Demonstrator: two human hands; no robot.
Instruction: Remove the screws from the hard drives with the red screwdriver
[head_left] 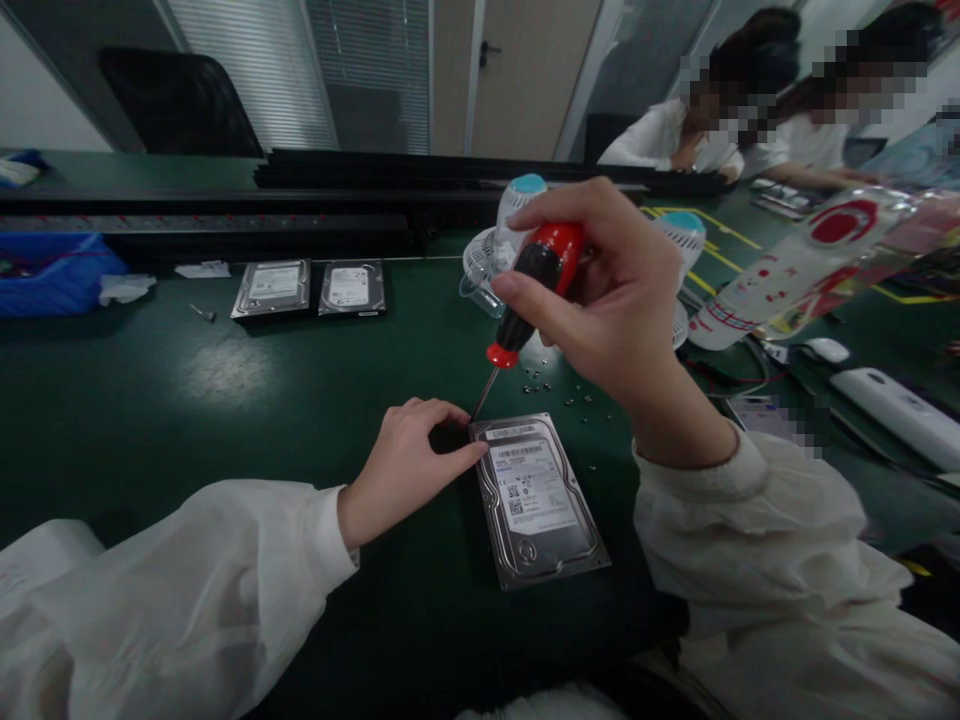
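Note:
A silver hard drive (536,500) with a white label lies flat on the green table in front of me. My right hand (611,290) grips a red and black screwdriver (521,295) by its handle. The shaft slants down, and its tip meets the drive's far left corner. From the left, my left hand (412,460) holds that same corner, with the thumb on the top face and the fingers at the far edge. Past the drive, several small screws (536,380) are scattered on the table.
Two more hard drives (271,288) lie at the back left, near a blue bag-lined bin (56,275). Behind my right hand stand white and blue fans (521,200). On the right are a clear bottle (787,270), cables and a white power strip (900,415). Two people sit across.

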